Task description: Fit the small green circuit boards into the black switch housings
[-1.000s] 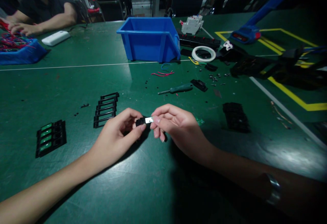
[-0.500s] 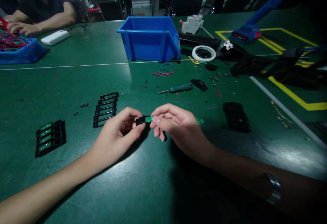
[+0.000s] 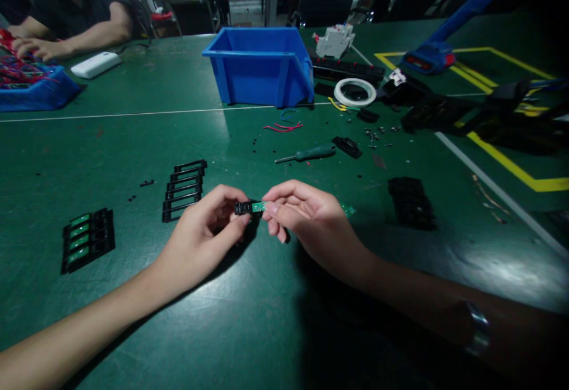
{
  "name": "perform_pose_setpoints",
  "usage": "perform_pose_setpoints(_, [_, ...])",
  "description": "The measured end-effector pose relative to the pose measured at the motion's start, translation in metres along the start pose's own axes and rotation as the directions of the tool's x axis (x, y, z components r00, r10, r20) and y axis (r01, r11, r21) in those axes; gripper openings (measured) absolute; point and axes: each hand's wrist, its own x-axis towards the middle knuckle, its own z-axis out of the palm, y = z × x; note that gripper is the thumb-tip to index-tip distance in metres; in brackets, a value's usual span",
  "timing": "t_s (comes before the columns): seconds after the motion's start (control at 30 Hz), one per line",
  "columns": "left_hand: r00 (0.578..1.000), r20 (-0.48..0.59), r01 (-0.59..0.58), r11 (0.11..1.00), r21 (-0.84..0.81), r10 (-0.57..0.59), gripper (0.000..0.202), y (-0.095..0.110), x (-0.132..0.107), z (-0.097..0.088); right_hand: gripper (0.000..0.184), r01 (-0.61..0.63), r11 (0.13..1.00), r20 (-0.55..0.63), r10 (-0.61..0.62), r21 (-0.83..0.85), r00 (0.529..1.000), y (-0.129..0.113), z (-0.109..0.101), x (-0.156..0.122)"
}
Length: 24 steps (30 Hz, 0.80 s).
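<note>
The person's left hand (image 3: pixel 208 224) pinches a small black plastic housing (image 3: pixel 242 208) between thumb and fingers, above the green-topped bench (image 3: pixel 213 342). The right hand (image 3: pixel 306 212) grips the right end of a narrow green circuit board (image 3: pixel 258 207) between thumb and forefinger, its other fingers loosely curled. The board lies in line with the housing, between the two sets of fingertips, its left end meeting the housing's right side; how far it sits inside cannot be told. A silver metal bracelet (image 3: pixel 478 328) circles the right wrist.

Just beyond the left hand lies a black plastic ladder-shaped frame (image 3: pixel 185 188). Further left rests a black plastic block with four green inserts (image 3: pixel 89 240). Small green pieces (image 3: pixel 349 209) show just beside the right hand, and a dark ribbed plastic block (image 3: pixel 411 203) lies farther right.

Past the hands, a screwdriver with a dark green handle (image 3: pixel 315 153) points its shaft left, near a flat black plastic part (image 3: pixel 347 147) and scattered small metal screws (image 3: pixel 373 135). Thin red wires (image 3: pixel 284 127) lie in front of an open blue plastic bin (image 3: pixel 258 76). A white ring-shaped roll (image 3: pixel 338 95) lies right of the bin. At far left, a co-worker's hand (image 3: pixel 42 48) is over a blue plastic tray (image 3: pixel 40 98) heaped with red and dark wires (image 3: pixel 24 73)
</note>
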Motion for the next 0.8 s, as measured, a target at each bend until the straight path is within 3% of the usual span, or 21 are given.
perform_pose_setpoints(0.8, [1.0,0.002,-0.022,0.997,0.072,0.022,0.021,0.0012,-0.0005,-0.001,0.006,-0.017,0.998,-0.008,0.016,-0.053,1.0,-0.0031,0.0022,0.001])
